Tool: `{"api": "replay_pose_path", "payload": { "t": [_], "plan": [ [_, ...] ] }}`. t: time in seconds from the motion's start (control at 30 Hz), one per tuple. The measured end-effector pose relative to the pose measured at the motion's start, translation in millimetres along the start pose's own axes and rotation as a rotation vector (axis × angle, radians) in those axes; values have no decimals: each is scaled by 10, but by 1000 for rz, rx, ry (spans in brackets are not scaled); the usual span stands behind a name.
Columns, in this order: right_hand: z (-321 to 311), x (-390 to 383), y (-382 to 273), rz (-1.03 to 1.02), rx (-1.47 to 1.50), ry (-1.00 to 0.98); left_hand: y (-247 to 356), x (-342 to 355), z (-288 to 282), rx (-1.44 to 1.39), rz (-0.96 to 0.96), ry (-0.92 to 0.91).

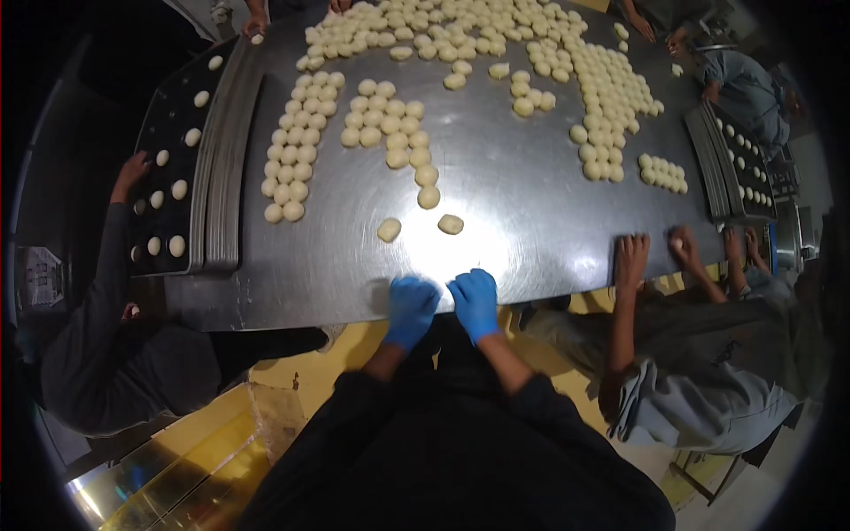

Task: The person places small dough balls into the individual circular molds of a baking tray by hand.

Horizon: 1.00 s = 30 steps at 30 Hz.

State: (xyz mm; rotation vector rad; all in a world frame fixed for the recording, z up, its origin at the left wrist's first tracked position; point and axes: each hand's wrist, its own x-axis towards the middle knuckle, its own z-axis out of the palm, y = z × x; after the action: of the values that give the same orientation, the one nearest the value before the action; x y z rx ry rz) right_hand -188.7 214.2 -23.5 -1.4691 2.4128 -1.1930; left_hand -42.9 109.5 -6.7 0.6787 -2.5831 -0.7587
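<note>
Both my hands wear blue gloves and rest on the steel table [328, 265] close to its near edge. My left hand [413, 311] is closed, its fingers curled down against the surface and a little blurred. Beside it, my right hand [475, 303] is curled the same way, knuckles up. Whatever lies under either palm is hidden. Just beyond my hands sit two rough dough pieces, one on the left [389, 230] and one on the right [451, 224]. Farther off, a cluster of smooth, pale dough balls [398, 140] trails toward me.
Rows of dough balls [290, 168] stand at the left, with more massed at the far side and right [602, 115]. Stacked dark trays [181, 221] holding spaced dough balls flank the left edge; another tray stack [739, 164] stands right. Several co-workers' hands [630, 257] surround the table.
</note>
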Motion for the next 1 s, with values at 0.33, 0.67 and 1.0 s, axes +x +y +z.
{"api": "replay_pose_path", "payload": {
  "t": [0.33, 0.67, 1.0],
  "plan": [
    [-81, 182, -153, 17, -67, -87, -16, 219, -7, 102, -24, -101],
    [-6, 423, -168, 78, 56, -1, -52, 455, -150, 108, 50, -102],
    [-36, 588, -84, 29, 60, -15, -117, 603, -58, -229, 45, 155]
  ]
}}
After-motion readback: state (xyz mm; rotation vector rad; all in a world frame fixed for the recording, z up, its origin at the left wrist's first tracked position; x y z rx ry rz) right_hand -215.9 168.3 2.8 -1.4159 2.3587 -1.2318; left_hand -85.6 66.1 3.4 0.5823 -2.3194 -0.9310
